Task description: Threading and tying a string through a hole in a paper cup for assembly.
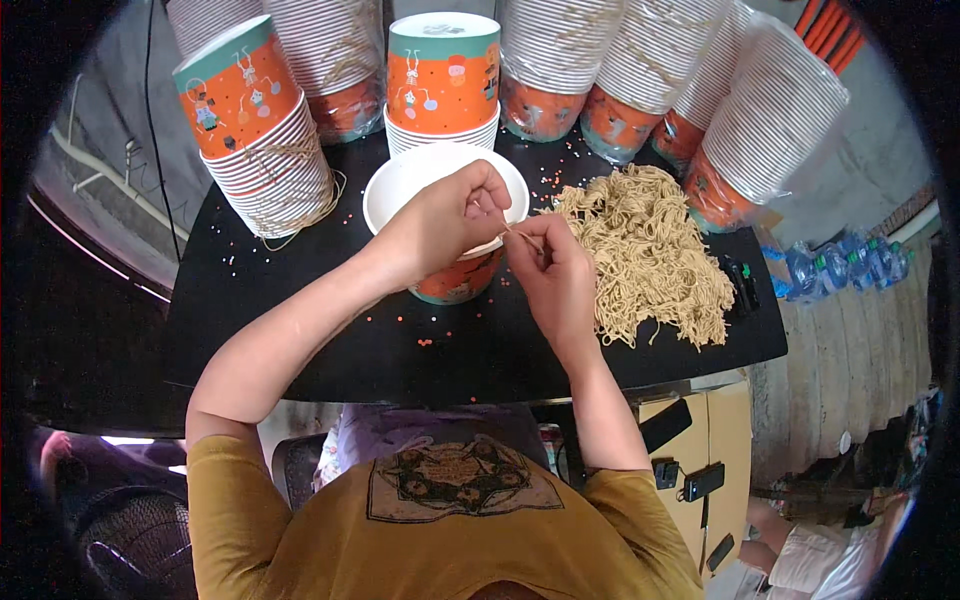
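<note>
In front of me on the black table stands a paper bucket (pixel 458 283), white inside, with an orange and green printed wall. Above its right rim, my left hand (pixel 455 212) has its fingers curled in a pinch on a thin tan string (pixel 510 229). The closed fingers of my right hand (pixel 552 275) grip the same string, just right of the bucket. Parts of the string are hidden by my fingers. Beside my right hand lies a large heap of tan strings (pixel 655 255).
Upside-down bucket stacks (pixel 444 75) stand along the back; a left stack (pixel 265 165) has strings draped on it. Plastic wrap covers several stacks (pixel 770 125). Small confetti-like bits dot the table (pixel 330 345). Right of it are plastic bottles (pixel 840 268) and a cardboard box (pixel 725 430) with dark devices.
</note>
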Demonstrator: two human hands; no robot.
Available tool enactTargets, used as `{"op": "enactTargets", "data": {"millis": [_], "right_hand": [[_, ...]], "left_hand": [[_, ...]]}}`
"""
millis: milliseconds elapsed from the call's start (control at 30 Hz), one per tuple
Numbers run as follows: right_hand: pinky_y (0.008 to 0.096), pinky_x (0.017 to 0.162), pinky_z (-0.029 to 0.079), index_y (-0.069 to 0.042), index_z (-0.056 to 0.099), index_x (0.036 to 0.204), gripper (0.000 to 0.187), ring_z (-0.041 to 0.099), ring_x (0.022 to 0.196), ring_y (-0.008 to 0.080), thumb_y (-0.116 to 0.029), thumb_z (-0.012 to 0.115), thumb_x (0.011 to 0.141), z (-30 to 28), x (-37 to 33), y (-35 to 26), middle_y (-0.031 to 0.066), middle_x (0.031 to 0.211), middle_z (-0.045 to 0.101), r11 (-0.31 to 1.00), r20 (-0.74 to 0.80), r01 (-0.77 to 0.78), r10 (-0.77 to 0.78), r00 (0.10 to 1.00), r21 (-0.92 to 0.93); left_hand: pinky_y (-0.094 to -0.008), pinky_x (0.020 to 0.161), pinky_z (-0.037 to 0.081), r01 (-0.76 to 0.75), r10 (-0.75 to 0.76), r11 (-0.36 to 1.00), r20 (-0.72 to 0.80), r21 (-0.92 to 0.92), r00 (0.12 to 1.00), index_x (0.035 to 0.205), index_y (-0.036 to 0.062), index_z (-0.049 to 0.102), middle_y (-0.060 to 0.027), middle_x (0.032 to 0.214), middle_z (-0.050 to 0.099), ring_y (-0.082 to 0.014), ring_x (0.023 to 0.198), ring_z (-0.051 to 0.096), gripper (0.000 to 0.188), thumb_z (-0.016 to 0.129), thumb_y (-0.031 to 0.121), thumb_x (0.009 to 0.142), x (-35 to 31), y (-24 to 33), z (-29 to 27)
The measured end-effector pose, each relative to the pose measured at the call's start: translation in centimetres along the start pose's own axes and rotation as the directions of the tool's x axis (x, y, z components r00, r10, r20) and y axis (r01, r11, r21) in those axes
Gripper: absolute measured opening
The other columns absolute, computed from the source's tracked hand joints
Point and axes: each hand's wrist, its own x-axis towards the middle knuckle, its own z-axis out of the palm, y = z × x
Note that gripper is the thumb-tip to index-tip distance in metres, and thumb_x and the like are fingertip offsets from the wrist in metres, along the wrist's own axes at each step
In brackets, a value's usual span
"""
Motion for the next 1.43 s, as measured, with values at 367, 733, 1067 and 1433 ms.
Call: {"op": "enactTargets", "data": {"millis": [367, 733, 1067, 1433], "right_hand": [[0.0198, 0.058, 0.041, -0.001, 0.059, 0.095, 0.009, 0.048, 0.065, 0.0021, -0.010, 0.062, 0.093, 0.3, 0.1, 0.5, -0.0033, 0.072, 0.058, 0.902, 0.122, -0.271, 0.244, 0.962, 0.336], [0.0165, 0.051, 0.032, -0.006, 0.060, 0.100, 0.009, 0.042, 0.059, -0.0005, -0.014, 0.059, 0.096, 0.4, 0.4, 1.0, -0.0074, 0.072, 0.051, 0.864, 0.184, -0.306, 0.252, 0.950, 0.399], [0.0166, 0.049, 0.030, -0.007, 0.062, 0.098, 0.009, 0.041, 0.058, -0.0005, -0.015, 0.059, 0.095, -0.1, 0.5, -0.3, -0.0076, 0.069, 0.050, 0.798, 0.206, -0.369, 0.307, 0.929, 0.477], [0.0187, 0.048, 0.028, -0.007, 0.064, 0.097, 0.016, 0.037, 0.054, 0.0021, -0.021, 0.060, 0.093, -1.1, 1.1, -0.6, -0.0074, 0.065, 0.045, 0.566, 0.389, -0.603, 0.463, 0.796, 0.562]], "left_hand": [[-0.0191, 0.076, 0.042, 0.048, -0.036, 0.996, 0.158, -0.078, 0.987, 0.109, 0.0054, 0.051, 0.0042, 0.084, 0.053, -0.0035, 0.080, 0.050, 0.022, 0.059, 0.001, 0.090, 0.3, 0.5, -1.3], [-0.0218, 0.080, 0.044, 0.053, -0.019, 0.988, 0.224, -0.148, 0.974, 0.108, 0.0048, 0.051, 0.0014, 0.086, 0.057, -0.0061, 0.084, 0.054, 0.022, 0.062, 0.002, 0.089, 1.0, 0.2, -2.0], [-0.0220, 0.074, 0.045, 0.125, -0.094, 0.982, 0.205, -0.143, 0.974, 0.102, 0.0028, 0.051, -0.0008, 0.084, 0.059, -0.0083, 0.079, 0.055, 0.018, 0.063, 0.006, 0.090, 1.2, -0.1, -1.9], [-0.0237, 0.083, 0.045, -0.003, -0.011, 0.932, 0.036, 0.362, 0.999, 0.100, 0.0078, 0.053, -0.0014, 0.087, 0.060, -0.0091, 0.088, 0.055, 0.013, 0.062, 0.011, 0.092, -1.0, 1.8, -0.7]]}}
